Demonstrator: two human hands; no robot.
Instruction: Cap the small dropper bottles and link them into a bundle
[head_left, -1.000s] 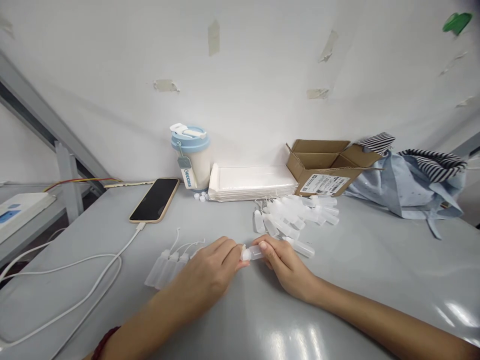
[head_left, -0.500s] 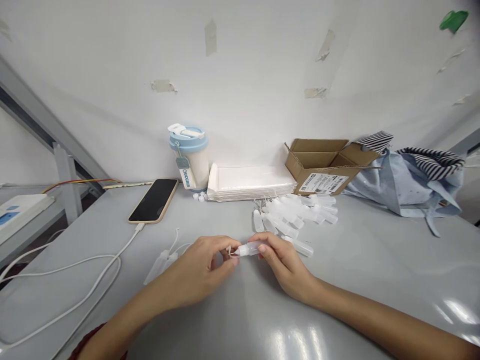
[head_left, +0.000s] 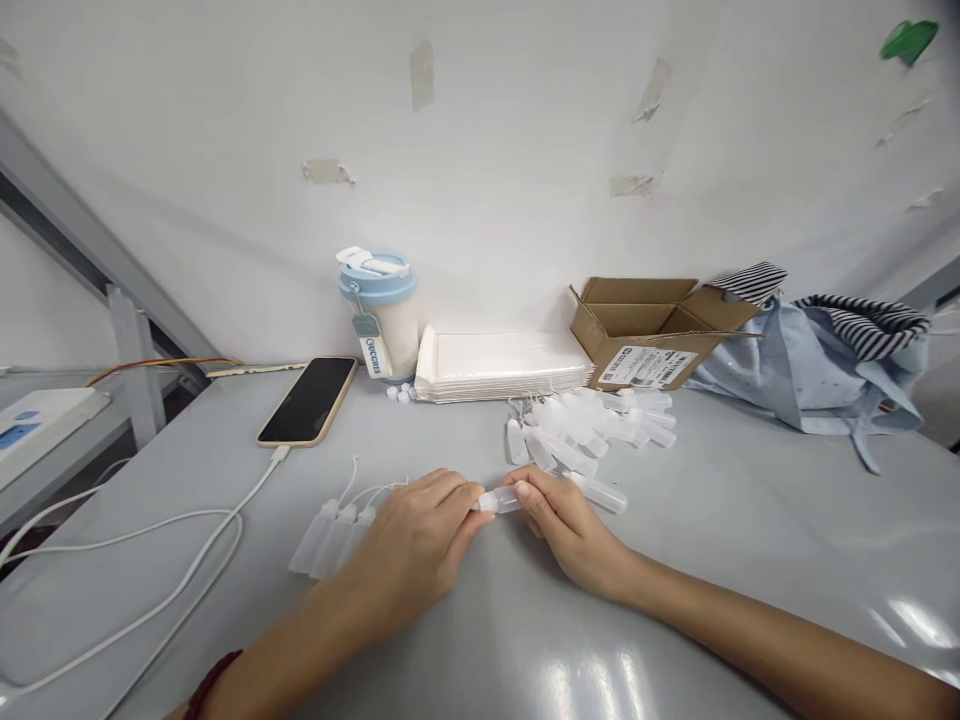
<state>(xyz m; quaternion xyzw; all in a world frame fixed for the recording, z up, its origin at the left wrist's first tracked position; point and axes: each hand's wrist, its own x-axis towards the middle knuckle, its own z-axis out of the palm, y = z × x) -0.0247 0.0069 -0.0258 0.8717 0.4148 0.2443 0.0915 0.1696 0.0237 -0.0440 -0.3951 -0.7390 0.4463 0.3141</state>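
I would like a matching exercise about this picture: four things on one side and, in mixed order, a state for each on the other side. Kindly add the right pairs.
Things:
1. left hand
2. phone
3. right hand
4. cardboard box

States:
A. brown, standing open
B. grips the body of a small bottle
C. dark screen, joined to a white cable
D. fingers closed at the white-topped end of the same bottle

Right pairs: 1-D, 2-C, 3-B, 4-A

A single head-worn camera looks forward and down, close over the table [head_left: 712, 520], toward the wall [head_left: 510, 120] behind.
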